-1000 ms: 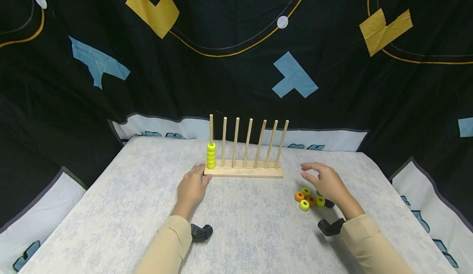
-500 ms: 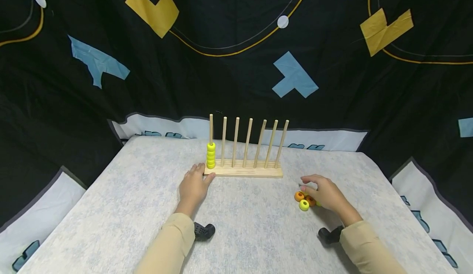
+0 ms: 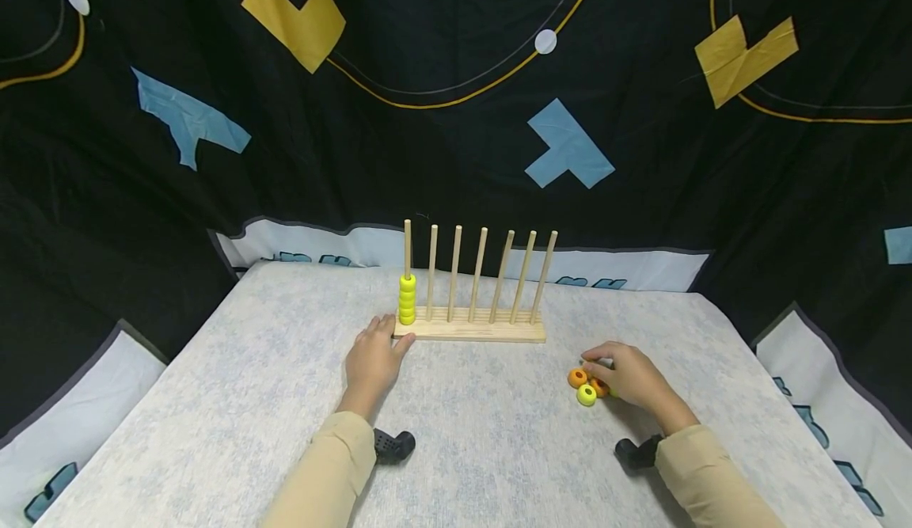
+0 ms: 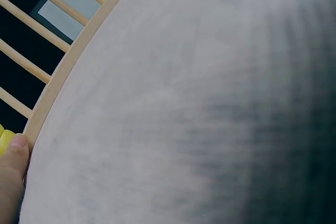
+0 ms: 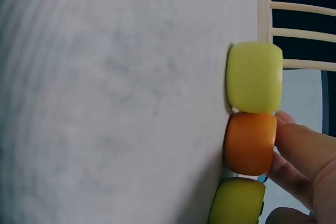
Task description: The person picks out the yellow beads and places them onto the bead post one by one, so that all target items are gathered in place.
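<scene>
While your hands are well apart, your L hand grips the L end of the wooden rack, thumb at its front edge. Your R hand is over the loose beads, R of rack & nearer you, orange + yellow-green; can't tell if it's pinching one. Yellow stack on leftmost peg. Rack upright on tbl.

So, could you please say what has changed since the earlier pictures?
The right hand came down to the loose round yellow-green and orange beads; whether it grips one is unclear. The left hand stays on the pale wooden peg rack, its yellow bead stack unchanged.
</scene>
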`<state>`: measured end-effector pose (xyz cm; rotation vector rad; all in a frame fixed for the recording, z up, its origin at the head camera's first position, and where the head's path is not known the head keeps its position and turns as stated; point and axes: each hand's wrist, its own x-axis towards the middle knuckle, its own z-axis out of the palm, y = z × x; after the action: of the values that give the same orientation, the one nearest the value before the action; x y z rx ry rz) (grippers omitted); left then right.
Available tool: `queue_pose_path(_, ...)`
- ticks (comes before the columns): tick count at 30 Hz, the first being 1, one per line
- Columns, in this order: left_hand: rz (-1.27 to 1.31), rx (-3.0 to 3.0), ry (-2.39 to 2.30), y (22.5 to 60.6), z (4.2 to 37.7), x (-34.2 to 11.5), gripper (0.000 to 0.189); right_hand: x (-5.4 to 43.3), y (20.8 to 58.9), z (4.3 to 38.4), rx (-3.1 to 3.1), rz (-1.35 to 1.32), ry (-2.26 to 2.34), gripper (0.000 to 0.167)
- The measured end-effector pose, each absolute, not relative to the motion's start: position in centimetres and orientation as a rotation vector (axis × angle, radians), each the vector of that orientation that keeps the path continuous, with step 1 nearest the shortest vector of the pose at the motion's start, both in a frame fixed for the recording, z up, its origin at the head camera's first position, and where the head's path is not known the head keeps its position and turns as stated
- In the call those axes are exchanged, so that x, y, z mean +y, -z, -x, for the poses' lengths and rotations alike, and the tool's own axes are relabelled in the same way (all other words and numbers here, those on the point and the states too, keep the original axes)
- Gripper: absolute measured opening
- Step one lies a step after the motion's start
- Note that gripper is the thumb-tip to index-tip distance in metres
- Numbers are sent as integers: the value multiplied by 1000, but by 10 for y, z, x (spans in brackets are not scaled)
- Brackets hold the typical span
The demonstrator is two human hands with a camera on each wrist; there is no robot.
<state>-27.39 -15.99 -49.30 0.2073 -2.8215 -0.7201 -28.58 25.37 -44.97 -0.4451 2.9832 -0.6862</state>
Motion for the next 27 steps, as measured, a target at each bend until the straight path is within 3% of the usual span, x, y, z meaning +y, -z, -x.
queue_pose_path(11,-211,-2802,716,493,273,-160,67,260,449,283,2873,381,722,42)
queue_pose_path(27,-209,-2812,729,492,273,-159,66,255,440,280,2903,395,659,33)
